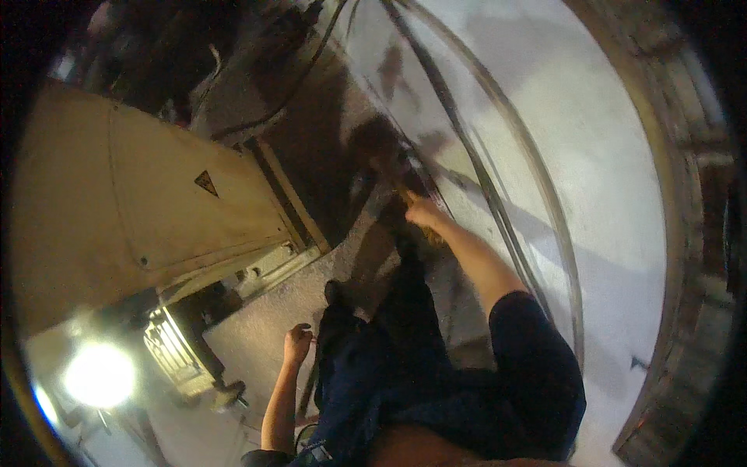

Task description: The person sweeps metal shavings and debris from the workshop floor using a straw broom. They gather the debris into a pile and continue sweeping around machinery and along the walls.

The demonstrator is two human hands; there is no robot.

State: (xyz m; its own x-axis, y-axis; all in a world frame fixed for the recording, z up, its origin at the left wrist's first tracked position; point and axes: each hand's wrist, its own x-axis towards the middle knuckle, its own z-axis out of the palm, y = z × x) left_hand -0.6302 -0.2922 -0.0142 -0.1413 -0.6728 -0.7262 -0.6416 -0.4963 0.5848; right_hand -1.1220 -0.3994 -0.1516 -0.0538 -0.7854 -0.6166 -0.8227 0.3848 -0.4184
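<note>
My right arm reaches forward, and my right hand (424,212) is closed beside the foot of the white wall. A narrow tan piece pokes out past its fingers, and a yellowish-brown, rough-looking patch (433,236) shows just under the wrist. Blur and shadow hide what exactly I grip. Low at my left side hangs my left hand (297,342), its fingers loosely bent and apart, with nothing visible in them. It is nearest to my dark trouser leg (331,346).
A large beige machine cabinet (187,179) with a triangular warning sign stands at left. Below it are a finned motor-like part (177,350) and a glaring lamp (99,375). Cables (498,202) run along the white curved surface (607,202) at right. The floor (257,331) is partly shadowed.
</note>
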